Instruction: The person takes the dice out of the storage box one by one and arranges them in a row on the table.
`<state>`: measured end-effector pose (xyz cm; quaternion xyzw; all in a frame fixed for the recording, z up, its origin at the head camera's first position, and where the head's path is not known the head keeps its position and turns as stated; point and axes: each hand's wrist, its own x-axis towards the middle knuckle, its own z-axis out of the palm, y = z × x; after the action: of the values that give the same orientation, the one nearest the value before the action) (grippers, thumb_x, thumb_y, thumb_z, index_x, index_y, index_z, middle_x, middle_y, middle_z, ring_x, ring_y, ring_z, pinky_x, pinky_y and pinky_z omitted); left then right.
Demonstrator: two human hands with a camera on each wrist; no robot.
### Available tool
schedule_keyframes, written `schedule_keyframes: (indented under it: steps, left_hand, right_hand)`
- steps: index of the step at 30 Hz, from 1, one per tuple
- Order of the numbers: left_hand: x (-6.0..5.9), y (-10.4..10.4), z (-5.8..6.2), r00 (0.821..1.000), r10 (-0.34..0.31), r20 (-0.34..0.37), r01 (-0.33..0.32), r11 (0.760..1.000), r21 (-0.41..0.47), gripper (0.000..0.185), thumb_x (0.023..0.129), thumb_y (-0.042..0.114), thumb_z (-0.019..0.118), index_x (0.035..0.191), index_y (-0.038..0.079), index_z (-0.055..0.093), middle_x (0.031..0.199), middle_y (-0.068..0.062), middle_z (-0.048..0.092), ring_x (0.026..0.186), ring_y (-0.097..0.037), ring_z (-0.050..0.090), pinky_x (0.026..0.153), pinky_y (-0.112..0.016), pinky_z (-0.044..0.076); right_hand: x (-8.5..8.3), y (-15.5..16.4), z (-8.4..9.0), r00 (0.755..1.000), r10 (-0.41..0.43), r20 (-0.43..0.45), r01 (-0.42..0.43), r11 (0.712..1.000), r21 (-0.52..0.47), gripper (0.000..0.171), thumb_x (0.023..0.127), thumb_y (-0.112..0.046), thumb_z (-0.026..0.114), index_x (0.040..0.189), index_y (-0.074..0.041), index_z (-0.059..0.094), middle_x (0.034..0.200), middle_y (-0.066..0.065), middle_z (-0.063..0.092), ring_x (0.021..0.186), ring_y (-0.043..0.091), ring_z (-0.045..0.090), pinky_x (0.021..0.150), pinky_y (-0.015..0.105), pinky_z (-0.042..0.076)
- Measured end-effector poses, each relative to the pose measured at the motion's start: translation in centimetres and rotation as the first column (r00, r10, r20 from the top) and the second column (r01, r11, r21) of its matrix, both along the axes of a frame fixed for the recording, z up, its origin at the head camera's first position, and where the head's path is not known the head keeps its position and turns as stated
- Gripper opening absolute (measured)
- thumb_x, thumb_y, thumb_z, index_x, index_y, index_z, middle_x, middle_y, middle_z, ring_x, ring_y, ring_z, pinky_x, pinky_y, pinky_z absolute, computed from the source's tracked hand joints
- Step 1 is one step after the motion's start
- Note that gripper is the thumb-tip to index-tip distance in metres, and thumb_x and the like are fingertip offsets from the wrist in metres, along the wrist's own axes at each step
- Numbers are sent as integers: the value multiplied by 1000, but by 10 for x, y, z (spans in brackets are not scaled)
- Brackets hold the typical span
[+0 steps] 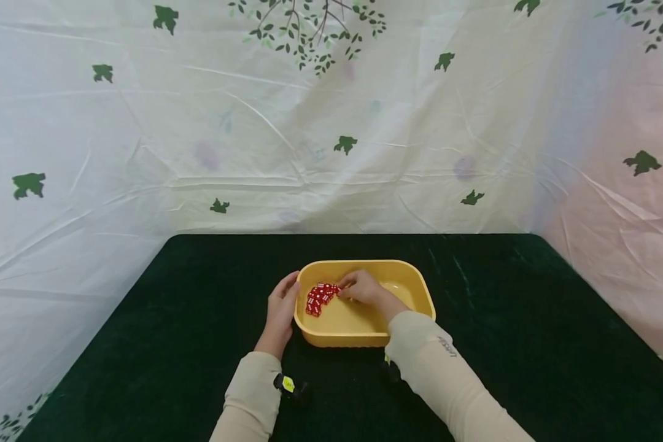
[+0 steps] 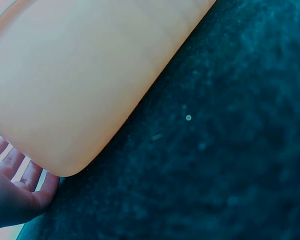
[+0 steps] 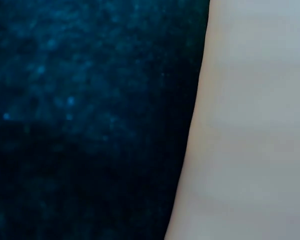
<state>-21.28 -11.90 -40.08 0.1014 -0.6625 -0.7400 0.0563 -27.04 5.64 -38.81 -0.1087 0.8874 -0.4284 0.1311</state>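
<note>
A yellow plastic basin [image 1: 364, 339] stands on the dark green cloth, with a cluster of red dice [image 1: 318, 296] with white pips on its floor at the left. My left hand [image 1: 280, 305] rests along the basin's left end, fingers against the outer wall. In the left wrist view, the spread fingers of that hand [image 2: 22, 182] lie by the basin's corner [image 2: 75, 100]. Inside the basin, my right hand [image 1: 363, 288] pinches a red die at the cluster's right edge, its fingertips partly hiding it. The right wrist view shows only the basin's outer wall [image 3: 255, 125] and cloth.
Dark green cloth [image 1: 171, 344] covers the table on all sides of the basin. A pale curtain [image 1: 287, 123] printed with leaves and green birds hangs behind and along both sides. Small dark devices [image 1: 290, 387] are strapped at both wrists.
</note>
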Motion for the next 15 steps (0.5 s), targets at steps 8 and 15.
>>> schedule_keyframes:
  steps: [8, 15]
  left_hand:
    - [1, 0, 0, 1000, -1, -2, 1, 1000, -1, 32, 91, 21, 44, 122, 13, 46, 123, -6, 43, 110, -20, 42, 91, -35, 35]
    - [0, 0, 0, 1000, -5, -4, 5, 1000, -1, 33, 91, 22, 44, 122, 13, 46, 123, -5, 43, 109, -19, 42, 91, -34, 35]
  right_hand:
    - [2, 1, 5, 999, 34, -6, -34, 999, 6, 15, 77, -5, 62, 92, 0, 65, 68, 2, 54, 50, 12, 44, 45, 20, 39]
    - [2, 6, 14, 997, 74, 32, -72, 996, -58, 15, 80, -1, 57, 93, 3, 62, 73, 10, 58, 54, 18, 50, 51, 25, 46]
